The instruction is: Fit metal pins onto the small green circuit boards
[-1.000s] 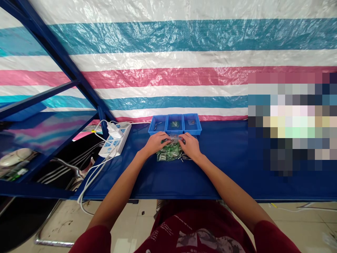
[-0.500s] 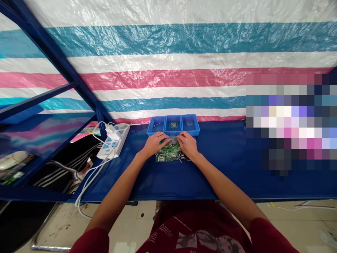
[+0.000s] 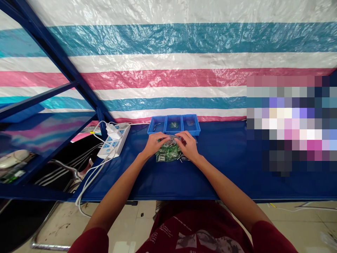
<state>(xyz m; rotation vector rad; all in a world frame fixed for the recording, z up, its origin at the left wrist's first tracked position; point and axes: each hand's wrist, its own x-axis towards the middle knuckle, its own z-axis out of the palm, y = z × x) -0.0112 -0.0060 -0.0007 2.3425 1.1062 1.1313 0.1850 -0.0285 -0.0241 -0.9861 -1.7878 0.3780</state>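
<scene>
Both hands are close together over the blue table. My left hand (image 3: 154, 144) and my right hand (image 3: 187, 146) are closed, gripping a small clear plastic bag (image 3: 172, 137) from its two sides. The bag's contents are too small to make out. Directly beneath lies a larger greenish clear bag (image 3: 168, 154) of small metal pieces. Several thin metal rods (image 3: 183, 158) lie loose at its right side, partly under my right hand. Just beyond my fingertips stand three joined blue bins (image 3: 173, 133).
The left bin holds a slim metal piece (image 3: 157, 125), the middle one a small greenish bag (image 3: 173, 125), the right one a small clear packet (image 3: 190, 123). A white power strip (image 3: 106, 151) with looping cables (image 3: 86, 182) lies left. A blue metal frame (image 3: 86, 93) rises there. Striped sheeting (image 3: 171, 77) hangs behind.
The small clear bag shows more between my hands, its top edge lifted slightly. My right thumb and fingers have shifted a little to the left and upward. The bins have not moved.
</scene>
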